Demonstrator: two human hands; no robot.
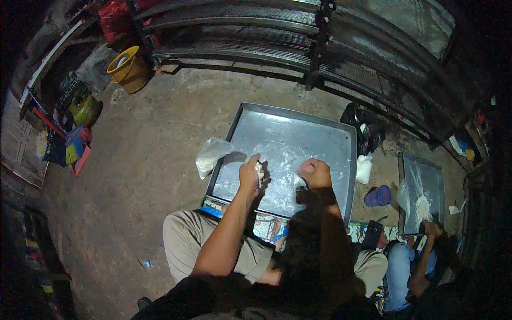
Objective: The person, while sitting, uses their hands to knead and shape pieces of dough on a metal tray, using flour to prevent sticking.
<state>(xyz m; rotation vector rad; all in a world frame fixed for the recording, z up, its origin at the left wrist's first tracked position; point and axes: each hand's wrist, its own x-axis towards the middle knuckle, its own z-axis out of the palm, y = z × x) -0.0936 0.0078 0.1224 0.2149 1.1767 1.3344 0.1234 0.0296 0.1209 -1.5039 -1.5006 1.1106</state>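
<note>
In front of my crossed legs lies a large metal tray [277, 133] with low walls, its bottom dusted with white flour [285, 185]. My left hand [248, 173] is over the tray's left half, fingers curled round a pale lump of dough [260, 171]. To the right of it, my right hand [317, 173] is closed like a fist above the tray. What it holds, if anything, is hidden by the fingers. A clear plastic bag of white powder [207, 164] leans at the tray's left edge.
A white bag [364, 169], a purple cup [378, 196] and a black plastic bag [368, 130] stand right of the tray. Another person's hand [434, 229] is at a second floured tray [433, 173]. Metal racks [240, 50] line the back; a yellow bucket [129, 72] stands back left.
</note>
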